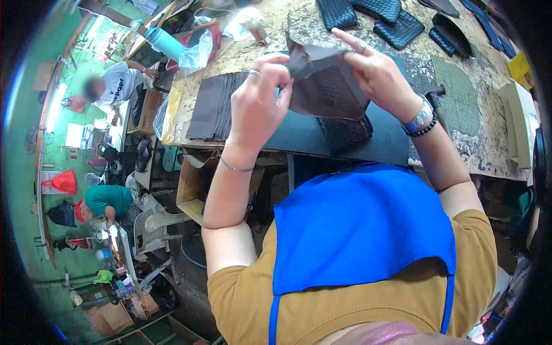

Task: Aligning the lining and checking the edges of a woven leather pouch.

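Observation:
Above the worktable, my left hand (261, 95) pinches one side of a thin dark brown leather piece (328, 92). My right hand (382, 80) grips its other side, with the index finger stretched out. The piece is partly folded, and part of its face looks textured. Just below it, a dark woven leather pouch (344, 135) lies on a dark flat mat (385, 138) at the table's near edge. A stack of brown leather pieces (210, 109) sits left of the mat, closest to my left hand. To the right of my right wrist lies a hammer (436, 100).
Black woven pouches (397, 31) lie at the far side of the table (276, 40). A green textured sheet (457, 95) and a pale box (514, 123) are at the right. A turquoise bottle (164, 41) stands far left. Two other people are off to the left.

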The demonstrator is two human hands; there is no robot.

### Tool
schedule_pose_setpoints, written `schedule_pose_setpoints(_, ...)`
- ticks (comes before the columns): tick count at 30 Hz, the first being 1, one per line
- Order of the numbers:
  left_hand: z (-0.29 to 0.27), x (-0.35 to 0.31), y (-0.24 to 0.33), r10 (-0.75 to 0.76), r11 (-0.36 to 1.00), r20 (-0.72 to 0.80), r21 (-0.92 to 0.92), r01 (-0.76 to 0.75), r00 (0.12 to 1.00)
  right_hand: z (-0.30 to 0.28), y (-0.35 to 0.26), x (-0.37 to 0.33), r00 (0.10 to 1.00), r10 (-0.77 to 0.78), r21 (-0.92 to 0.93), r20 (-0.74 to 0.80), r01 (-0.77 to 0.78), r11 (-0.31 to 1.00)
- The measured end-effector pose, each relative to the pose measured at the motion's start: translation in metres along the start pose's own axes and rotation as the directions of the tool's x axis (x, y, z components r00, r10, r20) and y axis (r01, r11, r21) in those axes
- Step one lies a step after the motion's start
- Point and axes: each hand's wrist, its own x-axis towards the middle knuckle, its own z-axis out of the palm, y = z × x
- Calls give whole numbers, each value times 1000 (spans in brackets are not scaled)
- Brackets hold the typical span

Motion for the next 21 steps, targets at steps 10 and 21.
schedule_pose_setpoints(10, -9, 15, -1, 178, 859, 302, 417, -297, 937, -8, 31, -3, 991, 78, -163, -106, -94, 982)
schedule_pose_setpoints(21, 45, 86, 8, -253, 759, 265, -542, 361, 930, -18, 65, -47, 829, 532, 839, 172, -407, 362)
